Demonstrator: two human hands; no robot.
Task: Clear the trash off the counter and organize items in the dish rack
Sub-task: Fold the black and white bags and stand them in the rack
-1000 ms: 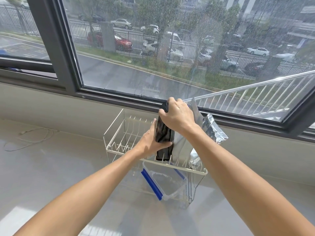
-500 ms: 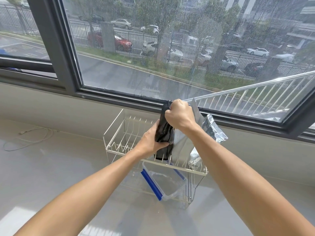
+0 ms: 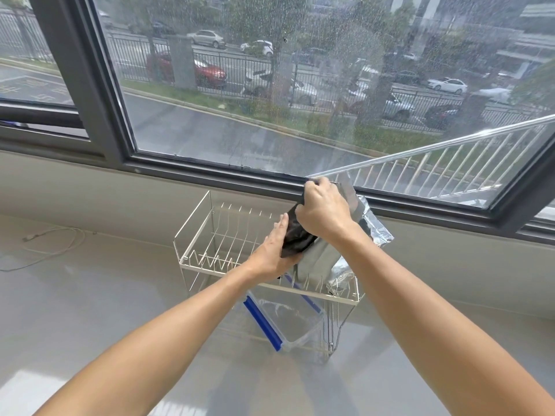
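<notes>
head view is showing both hands meeting over the right end of a white wire rack [image 3: 192, 235] sitting on a pale counter [image 3: 90, 310] below a window [image 3: 270, 85]. the right hand [image 3: 326, 210] is fisting the top of a black bag [image 3: 295, 235], while the left hand [image 3: 274, 250] is pressing flat, fingers extended, against the bag's side. silver foil bags [image 3: 372, 232] are standing in the rack just behind. a clear container [image 3: 288, 322] with blue clips is leaning in the lower tier.
</notes>
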